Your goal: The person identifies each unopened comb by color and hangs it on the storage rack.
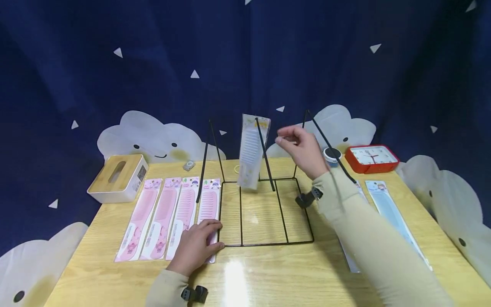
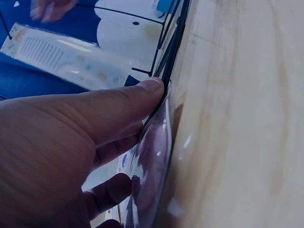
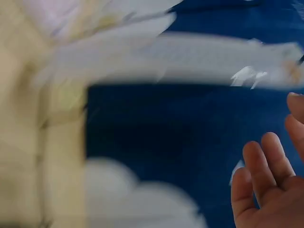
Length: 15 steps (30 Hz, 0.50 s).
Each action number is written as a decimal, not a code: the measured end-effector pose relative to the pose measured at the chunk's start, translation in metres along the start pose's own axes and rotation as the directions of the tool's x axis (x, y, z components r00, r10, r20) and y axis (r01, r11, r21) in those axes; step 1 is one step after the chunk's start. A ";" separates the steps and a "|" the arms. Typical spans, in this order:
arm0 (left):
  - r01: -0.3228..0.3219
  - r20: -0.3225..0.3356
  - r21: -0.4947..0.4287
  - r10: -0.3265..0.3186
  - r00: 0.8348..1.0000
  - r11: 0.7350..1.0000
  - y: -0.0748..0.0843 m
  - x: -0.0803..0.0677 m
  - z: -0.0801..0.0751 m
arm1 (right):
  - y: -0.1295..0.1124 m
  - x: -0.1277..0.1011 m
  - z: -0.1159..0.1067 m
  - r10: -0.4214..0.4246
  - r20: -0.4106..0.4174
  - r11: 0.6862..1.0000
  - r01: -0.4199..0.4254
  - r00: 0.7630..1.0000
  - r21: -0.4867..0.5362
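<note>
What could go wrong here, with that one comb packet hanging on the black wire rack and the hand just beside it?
The white comb packet hangs tilted on a rack prong, and the right hand is near it with nothing in its grip, so the packet might slip off. The wire rack looks light; the left hand presses down by its base on a pink comb packet, and lifting it could let the rack shift.

My right hand (image 1: 303, 151) hangs in open air just beside the packaged comb (image 1: 251, 151) on the middle hook, with the slanted black arms of the wire rack (image 1: 268, 213) fencing it on either side. Behind it a tape roll (image 1: 331, 155) and red clock (image 1: 371, 158) crowd the far edge. My left hand (image 1: 197, 249) rests on the pink combs (image 1: 168, 217), touching the rack's base wire; the table (image 1: 268, 277) in front lies bare
</note>
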<state>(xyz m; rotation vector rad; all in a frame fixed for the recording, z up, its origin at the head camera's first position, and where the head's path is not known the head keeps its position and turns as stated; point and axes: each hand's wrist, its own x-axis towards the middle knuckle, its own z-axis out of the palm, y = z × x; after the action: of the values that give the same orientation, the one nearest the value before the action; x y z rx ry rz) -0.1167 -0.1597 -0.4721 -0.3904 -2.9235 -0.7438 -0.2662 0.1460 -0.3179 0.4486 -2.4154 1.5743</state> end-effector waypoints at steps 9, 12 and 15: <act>0.008 -0.031 -0.020 -0.009 0.999 1.000 -0.003 -0.002 0.003 | 0.146 -0.044 -0.088 0.252 0.039 0.899 -0.219 0.967 -0.380; 0.004 -0.025 -0.020 -0.004 1.000 1.000 -0.003 -0.002 0.002 | 0.169 -0.052 -0.109 0.382 0.065 0.828 -0.310 0.922 -0.467; -0.011 -0.019 -0.018 0.011 1.000 1.000 -0.003 0.001 0.001 | 0.178 -0.055 -0.117 0.493 0.123 0.775 -0.370 0.862 -0.512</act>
<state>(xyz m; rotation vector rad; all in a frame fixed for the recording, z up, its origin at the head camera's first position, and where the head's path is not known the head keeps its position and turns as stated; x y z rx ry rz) -0.1180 -0.1614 -0.4745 -0.3985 -2.8963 -0.7682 -0.2783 0.3280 -0.4410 -0.0234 -3.1522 1.0223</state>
